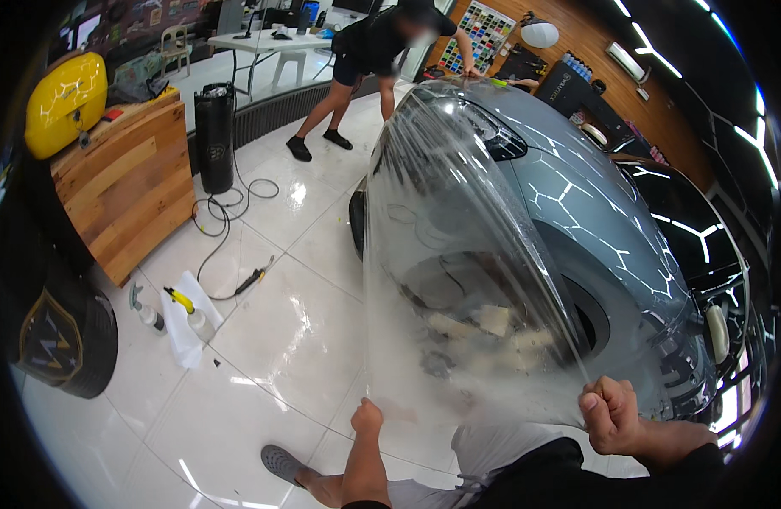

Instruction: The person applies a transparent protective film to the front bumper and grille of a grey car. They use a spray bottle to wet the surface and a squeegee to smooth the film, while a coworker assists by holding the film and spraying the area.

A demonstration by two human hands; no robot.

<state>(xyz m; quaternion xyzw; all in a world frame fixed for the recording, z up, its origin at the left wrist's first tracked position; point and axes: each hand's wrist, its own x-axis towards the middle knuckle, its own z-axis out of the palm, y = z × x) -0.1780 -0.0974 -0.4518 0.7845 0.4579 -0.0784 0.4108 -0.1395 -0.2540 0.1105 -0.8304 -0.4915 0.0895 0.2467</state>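
Note:
A large clear plastic film (471, 212) stretches from the front of a glossy grey car (568, 182) toward me. My left hand (367, 417) is closed on its near left corner. Farther right, beside the front wheel (584, 318), my right hand (611, 416) is a fist around the near right corner. The film hangs taut between both hands and fans in pleats toward the headlight (496, 131). Its lower part looks hazy and wet. At the far end another person (399, 38) bends over the car's front, one hand near the film's far edge.
On the tiled floor (305, 343) at left lie a spray wand (253, 280) with a hose, a white cloth (183, 335) and two spray bottles. A black barrel (72, 339), a wooden cabinet (127, 182) with a yellow panel (65, 102), and a black cylinder (215, 136) stand beyond.

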